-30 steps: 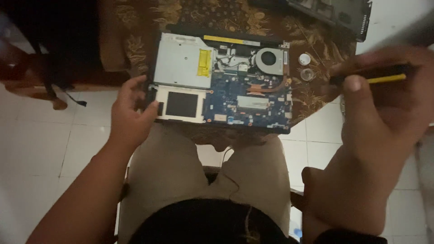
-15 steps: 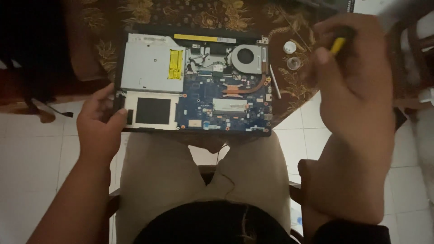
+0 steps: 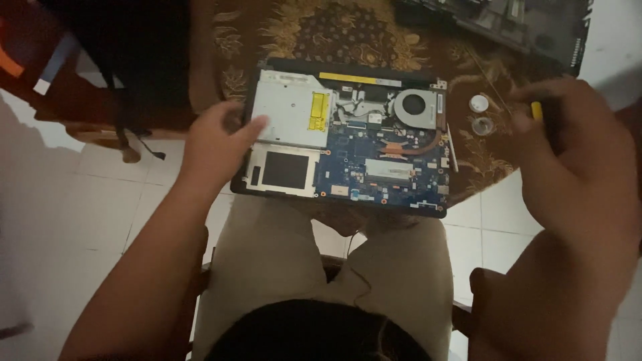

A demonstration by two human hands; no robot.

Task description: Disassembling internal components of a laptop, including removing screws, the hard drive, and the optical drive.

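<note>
Hands first: we find our left hand [image 3: 217,144] released, fingers resting on the opened laptop [image 3: 348,144] across the surface edge and lap, right hand [image 3: 575,167] clenched round a yellow-handled screwdriver [image 3: 536,110] just right of it; next, we judge, tip to screw.

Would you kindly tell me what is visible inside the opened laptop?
Inside the laptop: a silver optical drive, a round cooling fan, copper heat pipe and blue motherboard. The left hand covers the drive's left edge.
</note>
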